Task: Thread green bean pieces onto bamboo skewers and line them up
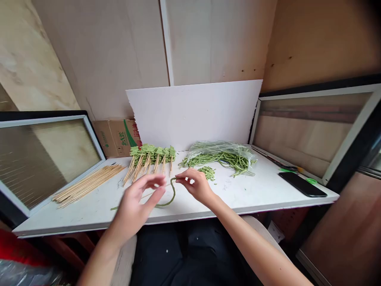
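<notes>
My right hand (pixel 195 185) pinches one end of a long green bean (pixel 172 194) between thumb and fingertips. The bean bends down in a curve, passes behind my left hand (pixel 139 202), and its far end shows at the left on the tabletop. My left hand is slightly blurred, with thumb and fingers apart. A thin bamboo skewer (pixel 146 195) shows by its fingers, slanting toward the bean near my right fingertips. Whether the left hand touches that skewer is hidden. A small heap of cut bean pieces (pixel 207 172) lies just beyond my right hand.
Bare bamboo skewers (pixel 89 184) lie in a bundle at the left of the white table (pixel 238 198). Skewers threaded with beans (pixel 153 155) are stacked behind my left hand. A plastic bag of long beans (pixel 223 157) lies at the back; a black phone (pixel 302 184) at the right.
</notes>
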Tool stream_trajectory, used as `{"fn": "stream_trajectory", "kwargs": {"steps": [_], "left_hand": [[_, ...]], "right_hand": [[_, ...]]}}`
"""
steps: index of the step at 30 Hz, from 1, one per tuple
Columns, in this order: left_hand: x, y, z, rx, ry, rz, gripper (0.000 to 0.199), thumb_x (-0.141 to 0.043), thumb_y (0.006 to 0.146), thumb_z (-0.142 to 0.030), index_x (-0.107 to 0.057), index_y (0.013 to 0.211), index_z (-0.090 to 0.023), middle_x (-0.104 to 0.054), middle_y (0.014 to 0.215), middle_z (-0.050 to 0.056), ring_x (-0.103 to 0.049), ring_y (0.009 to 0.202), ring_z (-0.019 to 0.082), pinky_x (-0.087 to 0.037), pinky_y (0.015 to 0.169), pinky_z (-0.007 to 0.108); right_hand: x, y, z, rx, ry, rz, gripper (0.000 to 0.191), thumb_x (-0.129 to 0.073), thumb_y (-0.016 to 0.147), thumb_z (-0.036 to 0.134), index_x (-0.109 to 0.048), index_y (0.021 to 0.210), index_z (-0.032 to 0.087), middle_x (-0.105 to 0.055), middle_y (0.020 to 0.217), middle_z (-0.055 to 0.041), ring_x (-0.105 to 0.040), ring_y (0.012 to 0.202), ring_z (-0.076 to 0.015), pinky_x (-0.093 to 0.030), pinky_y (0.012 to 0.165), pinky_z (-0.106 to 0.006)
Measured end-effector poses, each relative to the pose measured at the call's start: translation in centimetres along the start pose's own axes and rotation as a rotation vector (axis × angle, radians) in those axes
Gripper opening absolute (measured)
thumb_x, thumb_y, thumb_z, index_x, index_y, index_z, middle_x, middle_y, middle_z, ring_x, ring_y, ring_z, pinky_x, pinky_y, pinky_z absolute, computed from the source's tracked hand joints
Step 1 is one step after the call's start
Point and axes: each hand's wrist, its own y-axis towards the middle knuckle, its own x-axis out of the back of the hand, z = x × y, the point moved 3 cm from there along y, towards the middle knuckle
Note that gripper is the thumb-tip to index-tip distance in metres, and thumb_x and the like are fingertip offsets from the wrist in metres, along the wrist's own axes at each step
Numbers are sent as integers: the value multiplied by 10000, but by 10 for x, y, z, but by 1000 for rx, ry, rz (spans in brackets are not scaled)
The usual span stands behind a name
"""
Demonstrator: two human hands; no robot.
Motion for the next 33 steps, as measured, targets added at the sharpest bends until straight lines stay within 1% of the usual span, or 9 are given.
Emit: {"fn": "stream_trajectory", "kwargs": {"steps": [3, 4, 5, 8, 12, 18, 24, 29, 33], "left_hand": [[-19, 8, 20, 9, 126, 69, 397, -736, 956, -438, -726, 1309, -256, -754, 1289, 94, -692, 1217, 284, -545, 1064, 412], [-27, 9, 26, 21, 132, 89, 359, -709, 975, -438, -739, 1280, -250, -768, 1261, 95, -703, 1200, 281, -550, 1043, 403], [-34, 10, 32, 28, 138, 99, 316, -693, 985, -436, -759, 1227, -244, -781, 1221, 97, -720, 1158, 279, -561, 1006, 391], [-44, 8, 41, 35, 137, 28, 222, -707, 973, -413, -787, 1050, -221, -809, 1037, 91, -751, 964, 261, -579, 882, 362], [-45, 4, 45, 71, 66, -1, 191, -749, 937, -388, -784, 979, -205, -809, 929, 75, -748, 846, 235, -581, 829, 345], [-45, 6, 50, 137, -70, 26, 170, -722, 924, -333, -781, 899, -176, -780, 780, 62, -746, 766, 217, -593, 771, 318], [-50, 6, 50, 146, -198, 17, 142, -726, 887, -292, -760, 842, -161, -760, 739, 53, -734, 708, 193, -611, 757, 308], [-54, 6, 56, 184, -330, 24, 242, -785, 856, -385, -754, 796, -153, -752, 723, 60, -710, 655, 189, -620, 731, 328], [-60, 6, 62, 237, -410, 22, 304, -816, 832, -446, -764, 784, -150, -747, 692, 57, -720, 667, 201, -632, 786, 359]], "right_hand": [[-4, -2, 6, -25, 59, -25, 106, -747, 982, 343, -812, 1002, 262, -795, 850, -45, -682, 739, -186, -548, 650, -315], [-5, -3, 8, -27, 63, -29, 109, -737, 988, 345, -808, 991, 263, -793, 846, -46, -680, 736, -187, -545, 642, -316], [-6, -3, 9, -21, 62, -31, 113, -726, 995, 344, -805, 982, 264, -788, 837, -48, -672, 731, -189, -542, 635, -322], [-7, -2, 11, 31, 28, -30, 131, -698, 1009, 315, -800, 939, 271, -772, 832, -60, -640, 765, -212, -521, 626, -343], [-5, 1, 14, 94, -7, -24, 158, -676, 1012, 264, -795, 909, 277, -754, 832, -68, -625, 799, -229, -503, 640, -367], [-9, -3, 17, 65, 45, -56, 213, -642, 1005, 219, -781, 854, 279, -760, 770, -39, -660, 741, -224, -530, 725, -410], [-17, -10, 21, -52, 174, -184, 144, -769, 928, 242, -796, 790, 274, -771, 744, -32, -688, 728, -223, -547, 726, -392], [-26, -19, 11, -196, 309, -233, 112, -826, 886, 310, -801, 790, 256, -767, 782, -53, -695, 736, -220, -556, 683, -364], [-34, -24, 1, -277, 410, -274, 132, -842, 856, 328, -787, 771, 242, -747, 779, -54, -699, 729, -215, -574, 654, -345]]}}
